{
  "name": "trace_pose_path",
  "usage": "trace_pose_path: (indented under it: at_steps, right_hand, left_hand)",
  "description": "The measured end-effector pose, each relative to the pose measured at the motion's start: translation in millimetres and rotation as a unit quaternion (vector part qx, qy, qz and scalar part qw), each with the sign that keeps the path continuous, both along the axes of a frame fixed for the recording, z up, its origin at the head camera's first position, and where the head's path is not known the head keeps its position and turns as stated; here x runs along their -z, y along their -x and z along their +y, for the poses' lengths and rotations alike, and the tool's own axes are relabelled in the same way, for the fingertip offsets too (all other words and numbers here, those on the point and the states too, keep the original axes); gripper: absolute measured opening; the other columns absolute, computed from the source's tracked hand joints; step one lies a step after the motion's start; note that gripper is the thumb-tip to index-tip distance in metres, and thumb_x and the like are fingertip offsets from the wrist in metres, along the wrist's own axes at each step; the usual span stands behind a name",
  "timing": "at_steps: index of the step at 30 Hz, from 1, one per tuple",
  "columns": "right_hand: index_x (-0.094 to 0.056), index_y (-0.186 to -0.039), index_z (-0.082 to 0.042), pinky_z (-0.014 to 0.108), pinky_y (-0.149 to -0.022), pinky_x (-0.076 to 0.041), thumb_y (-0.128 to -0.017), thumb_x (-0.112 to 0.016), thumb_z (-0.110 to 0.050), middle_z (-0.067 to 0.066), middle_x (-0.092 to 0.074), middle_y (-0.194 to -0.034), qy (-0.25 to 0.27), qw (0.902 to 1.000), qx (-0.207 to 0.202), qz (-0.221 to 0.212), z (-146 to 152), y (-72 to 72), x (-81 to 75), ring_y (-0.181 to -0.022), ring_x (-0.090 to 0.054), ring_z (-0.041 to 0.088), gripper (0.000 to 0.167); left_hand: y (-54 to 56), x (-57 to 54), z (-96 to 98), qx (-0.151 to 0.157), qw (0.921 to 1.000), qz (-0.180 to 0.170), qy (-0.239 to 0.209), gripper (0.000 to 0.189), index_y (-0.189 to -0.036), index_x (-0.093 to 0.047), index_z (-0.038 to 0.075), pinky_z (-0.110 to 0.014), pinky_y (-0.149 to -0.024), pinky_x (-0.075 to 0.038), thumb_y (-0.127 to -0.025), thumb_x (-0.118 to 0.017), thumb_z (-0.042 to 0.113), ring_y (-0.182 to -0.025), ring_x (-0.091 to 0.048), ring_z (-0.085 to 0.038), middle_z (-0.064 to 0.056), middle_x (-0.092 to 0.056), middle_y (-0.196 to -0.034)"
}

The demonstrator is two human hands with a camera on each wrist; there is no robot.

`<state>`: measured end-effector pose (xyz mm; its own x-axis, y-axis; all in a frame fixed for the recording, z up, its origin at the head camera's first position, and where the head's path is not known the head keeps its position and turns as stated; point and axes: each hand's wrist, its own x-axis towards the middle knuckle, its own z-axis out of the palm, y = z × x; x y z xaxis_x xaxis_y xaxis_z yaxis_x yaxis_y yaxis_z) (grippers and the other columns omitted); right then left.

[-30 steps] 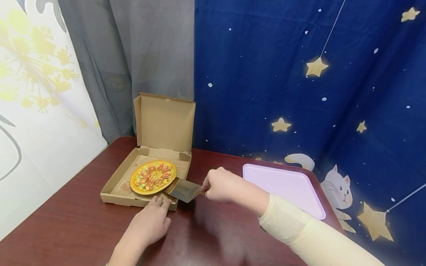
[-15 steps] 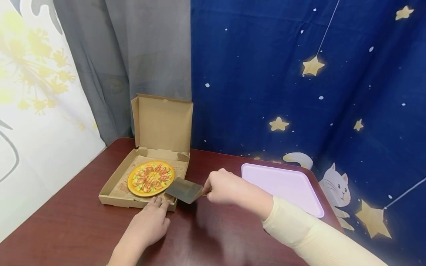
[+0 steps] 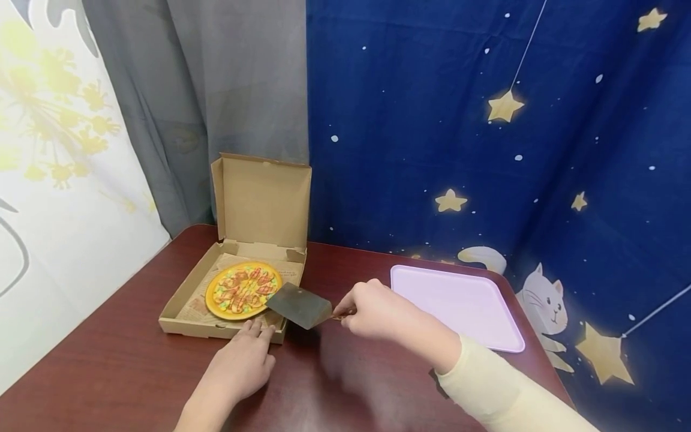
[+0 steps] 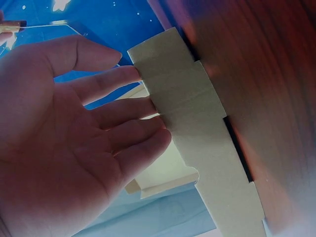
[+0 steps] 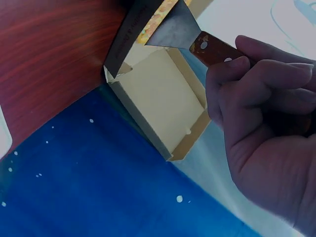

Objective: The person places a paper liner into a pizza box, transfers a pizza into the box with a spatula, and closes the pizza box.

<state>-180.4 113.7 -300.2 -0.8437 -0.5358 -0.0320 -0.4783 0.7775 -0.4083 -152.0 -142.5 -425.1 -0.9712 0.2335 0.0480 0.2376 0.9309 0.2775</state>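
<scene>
In the head view, a round toy pizza [image 3: 244,290] with a yellow rim lies on printed paper inside an open cardboard pizza box [image 3: 186,327]. My right hand [image 3: 375,309] grips a metal spatula [image 3: 299,306] by its riveted wooden handle [image 5: 212,48]. The broad blade slants over the box's right front corner, its front corner right at the pizza's edge. My left hand [image 3: 243,363] has its fingers laid on the box's front wall. In the left wrist view those fingers [image 4: 131,118] are nearly straight, tips at the wall's top edge.
A pale purple tray [image 3: 453,303] lies at the right of the dark red table [image 3: 108,354], beyond my right forearm. The box's lid [image 3: 264,201] stands upright at the back. Behind the table hang a grey curtain [image 3: 254,78] and a blue starry curtain [image 3: 410,132].
The spatula's blade has lifted and tilted, from low at the pizza's edge to above the box's side wall. My right hand has shifted slightly right. My left hand stays on the box.
</scene>
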Motion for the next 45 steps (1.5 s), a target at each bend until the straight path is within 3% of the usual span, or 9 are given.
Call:
trace_pose_path:
  at_steps: [8, 15, 18, 22, 27, 34, 41, 45]
  right_hand:
    - [-0.086, -0.107, -0.014, 0.023, -0.059, -0.045, -0.091, -0.07, -0.004, 0.001, -0.084, -0.1, 0.049, 0.9983, 0.028, -0.012, 17, -6.5, 8.6, -0.072, -0.06, 0.008, 0.024]
    - [-0.085, -0.11, -0.013, 0.024, -0.051, -0.036, -0.093, -0.071, -0.007, -0.004, -0.082, -0.09, 0.069, 0.9954, 0.064, -0.017, 26, -13.5, 16.6, -0.057, -0.048, 0.006, 0.024]
    - [-0.085, -0.111, -0.013, 0.023, -0.052, -0.038, -0.094, -0.072, -0.008, -0.004, -0.083, -0.091, 0.079, 0.9943, 0.072, -0.01, 29, -16.1, 22.7, -0.059, -0.052, 0.005, 0.023]
    - [-0.085, -0.111, -0.014, 0.021, -0.061, -0.047, -0.093, -0.073, -0.008, -0.004, -0.083, -0.093, 0.09, 0.993, 0.075, 0.019, 30, -19.0, 32.4, -0.072, -0.061, 0.003, 0.023]
    - [-0.085, -0.112, -0.014, 0.021, -0.066, -0.049, -0.094, -0.073, -0.008, -0.001, -0.084, -0.102, 0.099, 0.9905, 0.079, 0.054, 30, -21.3, 44.0, -0.079, -0.064, 0.004, 0.023]
    - [-0.084, -0.117, -0.016, 0.025, -0.075, -0.053, -0.094, -0.074, -0.009, 0.0, -0.084, -0.11, 0.106, 0.9863, 0.112, 0.06, 33, -29.4, 51.1, -0.1, -0.075, 0.012, 0.026]
    - [-0.084, -0.119, -0.02, 0.025, -0.074, -0.051, -0.094, -0.077, -0.011, -0.005, -0.083, -0.112, 0.113, 0.9801, 0.148, 0.068, 37, -36.7, 51.3, -0.094, -0.07, 0.006, 0.027]
    - [-0.084, -0.117, -0.025, 0.034, -0.089, -0.06, -0.094, -0.078, -0.012, -0.01, -0.083, -0.113, 0.125, 0.9736, 0.176, 0.074, 40, -43.4, 49.8, -0.103, -0.075, 0.008, 0.027]
  left_hand:
    - [-0.2, 0.9, 0.6, 0.0, 1.0, 0.002, 0.002, 0.052, -0.141, -0.063, -0.005, -0.064, -0.118, -0.045, -0.094, -0.068, 0.016, -0.145, -0.051, -0.054, -0.036, -0.057, -0.149]
    - [0.3, 0.0, 1.1, -0.002, 1.0, 0.0, 0.005, 0.051, -0.139, -0.064, -0.005, -0.065, -0.118, -0.045, -0.094, -0.067, 0.017, -0.145, -0.051, -0.054, -0.037, -0.057, -0.148]
    - [0.3, -0.2, 0.6, -0.002, 1.0, 0.0, 0.008, 0.05, -0.139, -0.064, -0.005, -0.065, -0.118, -0.045, -0.094, -0.067, 0.017, -0.144, -0.051, -0.054, -0.037, -0.057, -0.148]
    - [0.5, -0.7, 0.4, -0.003, 1.0, -0.002, 0.006, 0.051, -0.14, -0.064, -0.005, -0.065, -0.118, -0.045, -0.094, -0.067, 0.017, -0.145, -0.051, -0.054, -0.037, -0.057, -0.148]
    - [0.9, -0.8, 0.0, -0.005, 0.9999, -0.01, 0.001, 0.051, -0.141, -0.063, -0.005, -0.065, -0.118, -0.044, -0.095, -0.067, 0.018, -0.146, -0.05, -0.054, -0.036, -0.057, -0.149]
    - [0.3, -0.7, 0.0, -0.002, 1.0, -0.003, -0.002, 0.051, -0.141, -0.063, -0.005, -0.065, -0.118, -0.044, -0.095, -0.067, 0.016, -0.145, -0.05, -0.054, -0.036, -0.057, -0.149]
    - [0.1, -1.1, 0.4, -0.005, 0.9999, -0.009, -0.002, 0.051, -0.141, -0.063, -0.005, -0.065, -0.118, -0.044, -0.095, -0.067, 0.016, -0.146, -0.05, -0.054, -0.036, -0.056, -0.15]
    - [0.2, -1.6, 0.8, -0.007, 0.9999, -0.012, -0.005, 0.051, -0.141, -0.063, -0.005, -0.065, -0.119, -0.044, -0.095, -0.066, 0.016, -0.147, -0.049, -0.054, -0.036, -0.056, -0.15]
